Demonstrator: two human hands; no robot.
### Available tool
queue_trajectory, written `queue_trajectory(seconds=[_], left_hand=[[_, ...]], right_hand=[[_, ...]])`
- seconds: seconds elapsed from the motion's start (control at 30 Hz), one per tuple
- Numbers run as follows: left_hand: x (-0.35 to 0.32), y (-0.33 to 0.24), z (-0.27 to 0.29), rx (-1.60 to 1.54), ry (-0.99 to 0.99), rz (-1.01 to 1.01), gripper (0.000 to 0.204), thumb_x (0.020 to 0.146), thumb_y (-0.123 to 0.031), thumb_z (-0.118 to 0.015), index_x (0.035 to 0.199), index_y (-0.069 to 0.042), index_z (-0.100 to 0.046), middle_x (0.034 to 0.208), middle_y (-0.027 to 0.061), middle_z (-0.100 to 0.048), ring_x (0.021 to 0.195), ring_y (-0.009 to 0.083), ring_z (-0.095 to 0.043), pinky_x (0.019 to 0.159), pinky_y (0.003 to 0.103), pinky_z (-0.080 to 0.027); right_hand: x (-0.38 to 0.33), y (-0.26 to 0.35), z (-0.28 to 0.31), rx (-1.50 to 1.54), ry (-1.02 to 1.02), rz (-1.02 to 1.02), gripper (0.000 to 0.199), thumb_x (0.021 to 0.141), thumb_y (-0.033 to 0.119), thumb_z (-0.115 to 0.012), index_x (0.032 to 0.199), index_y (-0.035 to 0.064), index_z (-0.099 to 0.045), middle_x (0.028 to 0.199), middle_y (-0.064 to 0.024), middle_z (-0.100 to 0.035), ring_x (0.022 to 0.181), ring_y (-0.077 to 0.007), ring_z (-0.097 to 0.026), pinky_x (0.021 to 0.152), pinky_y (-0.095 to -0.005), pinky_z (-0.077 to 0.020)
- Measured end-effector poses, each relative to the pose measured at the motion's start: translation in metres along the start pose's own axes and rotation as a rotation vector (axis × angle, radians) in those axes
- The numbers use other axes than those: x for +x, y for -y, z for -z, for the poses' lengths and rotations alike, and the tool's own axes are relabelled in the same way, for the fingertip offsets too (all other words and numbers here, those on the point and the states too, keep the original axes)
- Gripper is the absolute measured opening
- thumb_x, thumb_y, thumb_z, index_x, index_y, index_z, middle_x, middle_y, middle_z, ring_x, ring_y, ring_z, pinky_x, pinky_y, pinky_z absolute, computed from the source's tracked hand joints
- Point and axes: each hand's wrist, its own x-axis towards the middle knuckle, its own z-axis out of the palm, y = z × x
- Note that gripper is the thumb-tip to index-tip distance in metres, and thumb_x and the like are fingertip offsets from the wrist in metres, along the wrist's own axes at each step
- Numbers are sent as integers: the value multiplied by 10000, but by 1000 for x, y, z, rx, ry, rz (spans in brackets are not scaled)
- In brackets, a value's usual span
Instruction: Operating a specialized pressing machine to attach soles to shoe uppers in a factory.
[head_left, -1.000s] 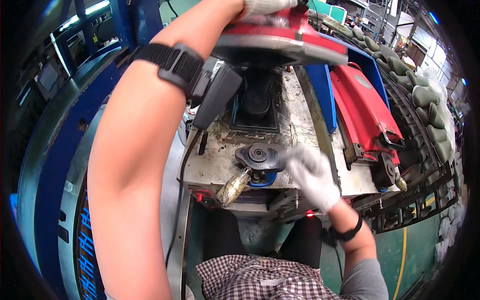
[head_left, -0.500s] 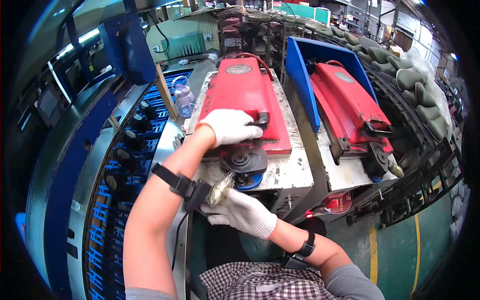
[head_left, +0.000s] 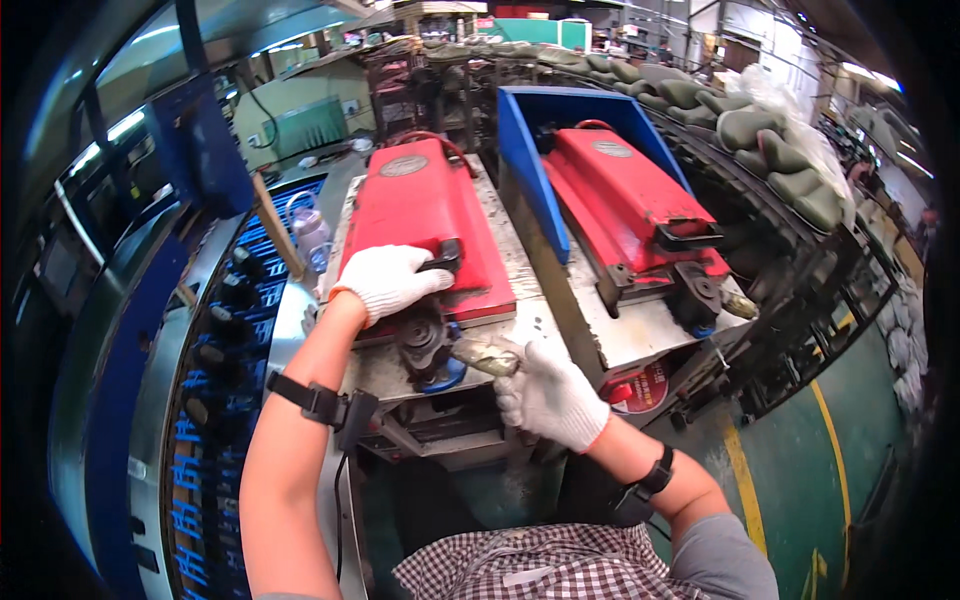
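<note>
The gloved left hand (head_left: 388,282) clasped the black handle (head_left: 447,256) at the front of the red cover (head_left: 420,200). Beside it, a pale strip of tabletop (head_left: 532,318) reached the right edge. Near the front edge, the gloved right hand (head_left: 560,398) gripped a tan lever (head_left: 484,353).

The left red cover (head_left: 415,205) looks glossy, like painted metal.

Green floor (head_left: 790,480) — yellow stripes (head_left: 746,492), bright lights (head_left: 126,126).

Left grip (head_left: 388,282) on black handle (head_left: 449,256) of red cover (head_left: 412,210); right grip (head_left: 555,400) around lever (head_left: 484,354).
</note>
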Motion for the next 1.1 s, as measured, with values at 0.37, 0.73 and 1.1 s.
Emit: queue_trajectory(seconds=[0.37,0.73,1.1], left_hand=[[-3,-15,0,-25,-68,60,536,938,-593,-607,1061,-97,-769,980,204,-754,978,392,-721,873,442,-537],[-5,-17,-5,7,-145,98,502,929,-594,-648,1002,-114,-772,943,181,-761,951,375,-736,836,455,-549],[-2,-20,-11,-10,-212,126,461,873,-562,-698,928,-112,-785,867,179,-751,866,360,-741,787,435,-551]], right_hand=[[-146,215,51,-2212,-1260,1188,216,943,253,-703,1082,97,-756,1071,-134,-727,1031,-361,-666,936,-472,-522],[-188,248,107,-1926,-1649,504,589,1046,591,-407,1127,112,-740,1133,-250,-738,1098,-470,-685,966,-561,-526],[-186,249,92,-2076,-1427,400,555,1066,526,-395,1163,119,-759,1160,-192,-759,1099,-418,-709,971,-519,-546]])
